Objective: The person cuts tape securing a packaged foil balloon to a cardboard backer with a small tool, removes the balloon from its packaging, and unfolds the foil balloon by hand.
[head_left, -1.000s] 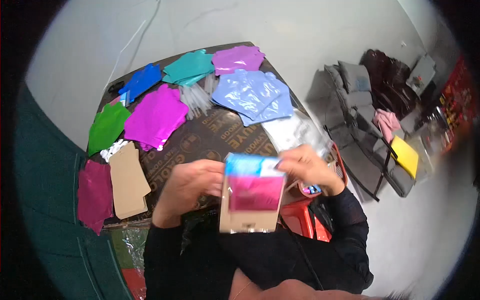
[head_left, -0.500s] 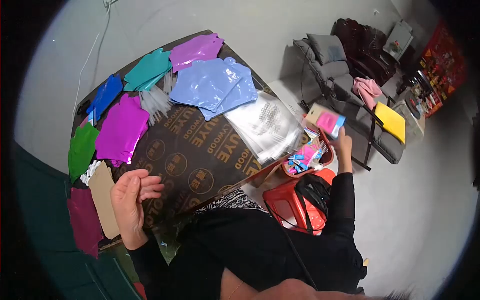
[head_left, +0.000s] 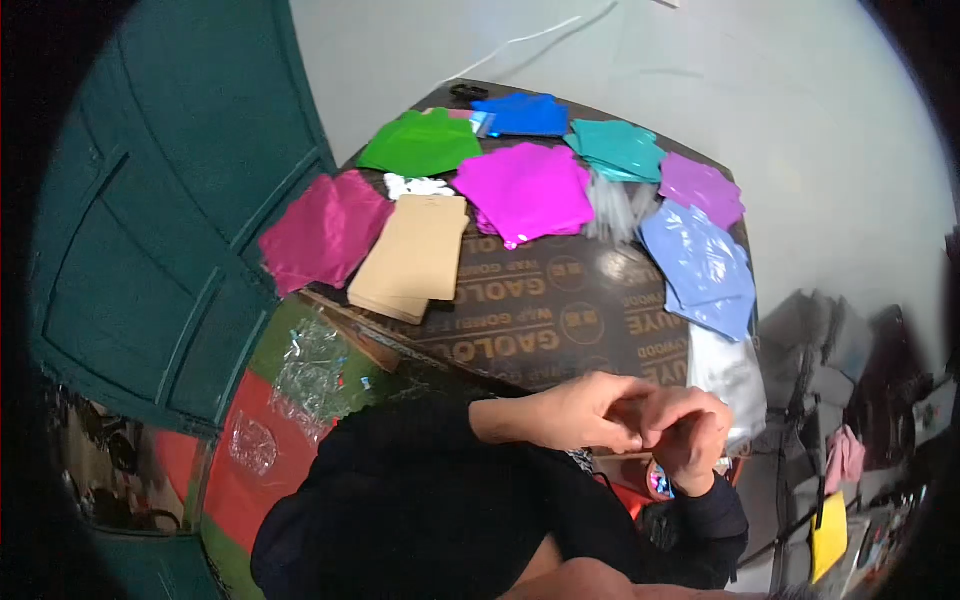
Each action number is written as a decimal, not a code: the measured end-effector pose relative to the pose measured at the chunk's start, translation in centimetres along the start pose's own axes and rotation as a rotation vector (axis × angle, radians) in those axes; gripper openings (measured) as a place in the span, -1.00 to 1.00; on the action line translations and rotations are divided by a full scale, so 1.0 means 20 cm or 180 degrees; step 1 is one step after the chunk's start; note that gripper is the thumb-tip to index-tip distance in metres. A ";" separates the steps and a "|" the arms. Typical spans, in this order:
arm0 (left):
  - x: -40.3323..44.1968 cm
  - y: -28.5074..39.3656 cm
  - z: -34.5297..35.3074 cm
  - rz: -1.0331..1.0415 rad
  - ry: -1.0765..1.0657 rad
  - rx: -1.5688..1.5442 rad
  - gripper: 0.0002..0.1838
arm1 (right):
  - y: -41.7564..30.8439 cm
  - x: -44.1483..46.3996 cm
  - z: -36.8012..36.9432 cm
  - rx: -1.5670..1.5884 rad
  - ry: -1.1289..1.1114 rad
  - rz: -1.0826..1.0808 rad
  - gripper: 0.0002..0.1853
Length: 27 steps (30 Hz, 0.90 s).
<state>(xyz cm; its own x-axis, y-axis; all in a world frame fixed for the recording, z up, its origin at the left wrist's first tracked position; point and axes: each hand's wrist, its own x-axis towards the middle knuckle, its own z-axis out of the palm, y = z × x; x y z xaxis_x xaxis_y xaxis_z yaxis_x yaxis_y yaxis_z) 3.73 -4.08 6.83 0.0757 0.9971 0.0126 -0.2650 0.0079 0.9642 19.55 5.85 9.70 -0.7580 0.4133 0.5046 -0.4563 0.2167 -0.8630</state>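
- Dark red sheets [head_left: 325,232], far left of the table [head_left: 545,305]: loosely stacked near the edge, seemingly grouped by colour.
- Tan cards [head_left: 412,250]: lying flat, slightly fanned, probably so that single cards lift off easily.
- Small white pieces [head_left: 418,187]: heaped just beyond the cards.
- Green sheets [head_left: 420,143]: far side, a separate colour pile.
- Blue sheets [head_left: 522,114] and magenta sheets [head_left: 528,190]: blue at the far edge, magenta nearer; each colour apparently kept distinct.
- Left hand [head_left: 582,411]: reaching in from the left, wrist roughly level, fingers curled towards the other hand's.
- Translucent strips [head_left: 612,208]: bunched between the magenta and pale blue piles, teal sheets [head_left: 615,148] just beyond.
- Right hand [head_left: 690,430]: bent inward, fingers arched, the tips meeting the left's; whether anything is pinched between them cannot be told.
- Pale blue sheets [head_left: 700,268], with lilac sheets [head_left: 703,190] beyond: far right, fanned.
- Clear plastic sheets [head_left: 722,372]: near right, the pile closest to both hands, presumably placed for short reach.
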 end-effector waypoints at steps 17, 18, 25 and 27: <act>-1.72 -0.46 -1.13 -0.1913 0.4082 0.1841 -0.85 | 0.32 0.57 0.29 -0.1345 -0.1506 -0.0238 -0.78; -1.83 -0.58 -1.19 -0.3219 0.4564 0.3464 -0.75 | 0.36 0.60 0.30 -0.1349 -0.1519 -0.0244 -0.78; -2.10 -0.57 -1.51 -0.2976 0.5966 0.4054 -0.53 | 0.60 0.86 0.47 -0.2229 -0.2141 -0.0773 -0.82; -2.10 -0.50 -1.60 -0.1584 0.6187 0.3751 -0.45 | 0.64 0.96 0.58 -0.2424 -0.2136 -0.0963 -0.81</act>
<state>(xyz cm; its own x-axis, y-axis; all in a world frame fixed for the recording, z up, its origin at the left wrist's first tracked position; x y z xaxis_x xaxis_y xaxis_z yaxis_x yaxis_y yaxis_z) -27.51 -43.55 -11.83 -0.9267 -0.1882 0.3254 0.0004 0.8651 0.5016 -6.27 6.22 8.52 -0.8700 -0.2734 0.4104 -0.4327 0.8224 -0.3694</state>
